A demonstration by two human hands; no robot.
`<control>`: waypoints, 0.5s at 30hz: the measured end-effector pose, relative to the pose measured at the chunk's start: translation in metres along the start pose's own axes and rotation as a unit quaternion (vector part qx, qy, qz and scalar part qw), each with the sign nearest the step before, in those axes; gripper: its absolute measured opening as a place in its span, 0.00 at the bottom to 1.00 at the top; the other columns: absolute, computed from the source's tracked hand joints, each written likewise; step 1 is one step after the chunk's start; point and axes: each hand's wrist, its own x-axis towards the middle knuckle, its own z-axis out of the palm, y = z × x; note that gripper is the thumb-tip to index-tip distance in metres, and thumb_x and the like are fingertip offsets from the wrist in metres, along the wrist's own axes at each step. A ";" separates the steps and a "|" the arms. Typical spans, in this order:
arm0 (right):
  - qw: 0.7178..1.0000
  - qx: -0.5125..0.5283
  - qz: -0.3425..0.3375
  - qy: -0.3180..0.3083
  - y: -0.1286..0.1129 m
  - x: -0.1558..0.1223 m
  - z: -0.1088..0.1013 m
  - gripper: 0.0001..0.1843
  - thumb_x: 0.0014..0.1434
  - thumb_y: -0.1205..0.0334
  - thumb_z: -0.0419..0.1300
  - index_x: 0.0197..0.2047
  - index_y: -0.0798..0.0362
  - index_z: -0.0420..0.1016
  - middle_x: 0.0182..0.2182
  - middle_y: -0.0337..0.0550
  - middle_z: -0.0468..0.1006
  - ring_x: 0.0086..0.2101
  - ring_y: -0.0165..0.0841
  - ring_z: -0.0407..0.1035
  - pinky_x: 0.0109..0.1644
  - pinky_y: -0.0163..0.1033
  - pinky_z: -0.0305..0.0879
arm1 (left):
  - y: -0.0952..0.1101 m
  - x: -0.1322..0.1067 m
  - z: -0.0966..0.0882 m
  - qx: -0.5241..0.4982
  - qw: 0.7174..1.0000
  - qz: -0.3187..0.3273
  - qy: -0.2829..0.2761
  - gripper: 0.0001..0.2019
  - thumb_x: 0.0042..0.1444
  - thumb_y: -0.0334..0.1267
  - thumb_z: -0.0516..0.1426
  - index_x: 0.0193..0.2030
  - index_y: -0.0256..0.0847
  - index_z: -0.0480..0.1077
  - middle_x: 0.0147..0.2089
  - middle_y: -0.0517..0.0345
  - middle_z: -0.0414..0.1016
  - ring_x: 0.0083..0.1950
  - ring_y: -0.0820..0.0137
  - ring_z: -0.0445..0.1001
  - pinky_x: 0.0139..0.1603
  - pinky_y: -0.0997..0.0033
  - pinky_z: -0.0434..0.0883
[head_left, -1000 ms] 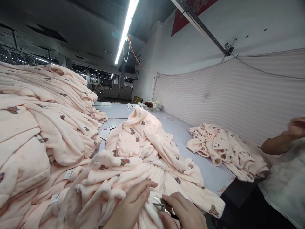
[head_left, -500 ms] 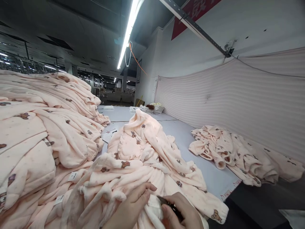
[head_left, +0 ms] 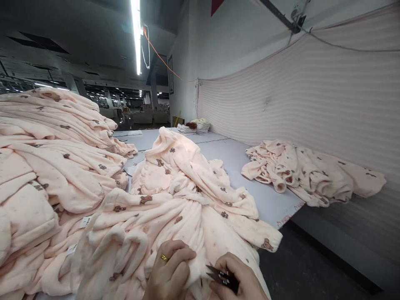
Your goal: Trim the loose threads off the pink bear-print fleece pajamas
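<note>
Garment (head_left: 184, 208): pale pink, printed, heaped on the table (head_left: 229, 146).
Left hand (head_left: 170, 268): closed, pinching garment fabric.
Right hand (head_left: 239, 277): gripping snips (head_left: 223, 278), blades parted.
Larger pile (head_left: 56, 158): left of garment.
Smaller heap (head_left: 300, 171): table's right edge.

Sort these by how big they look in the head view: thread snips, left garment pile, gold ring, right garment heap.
Largest to smallest:
1. Left garment pile
2. Right garment heap
3. Thread snips
4. Gold ring
The pile's true size is unsure; it runs out of frame.
</note>
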 end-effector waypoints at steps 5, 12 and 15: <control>0.996 0.044 -0.061 -0.055 -0.005 0.001 -0.016 0.12 0.59 0.57 0.57 0.45 0.48 0.75 0.36 0.41 0.77 0.36 0.34 0.73 0.39 0.33 0.66 | 0.007 0.005 -0.002 0.028 0.999 0.025 -0.022 0.13 0.44 0.22 0.58 0.30 0.41 0.60 0.39 0.50 0.75 0.42 0.61 0.70 0.43 0.60 0.69; 0.999 -0.001 -0.030 -0.011 0.002 0.001 -0.016 0.10 0.62 0.55 0.53 0.41 0.47 0.74 0.34 0.38 0.77 0.35 0.33 0.72 0.37 0.31 0.63 | 0.004 0.007 -0.009 -0.003 0.998 -0.053 -0.030 0.09 0.47 0.25 0.57 0.27 0.42 0.61 0.40 0.52 0.75 0.41 0.65 0.71 0.43 0.66 0.69; 0.996 0.040 0.052 0.052 0.025 -0.005 -0.006 0.13 0.58 0.49 0.55 0.31 0.50 0.66 0.27 0.36 0.73 0.29 0.32 0.69 0.33 0.32 0.61 | -0.030 0.026 -0.035 -0.028 0.942 -0.334 -0.003 0.09 0.50 0.39 0.55 0.22 0.43 0.60 0.30 0.58 0.74 0.33 0.67 0.70 0.34 0.71 0.68</control>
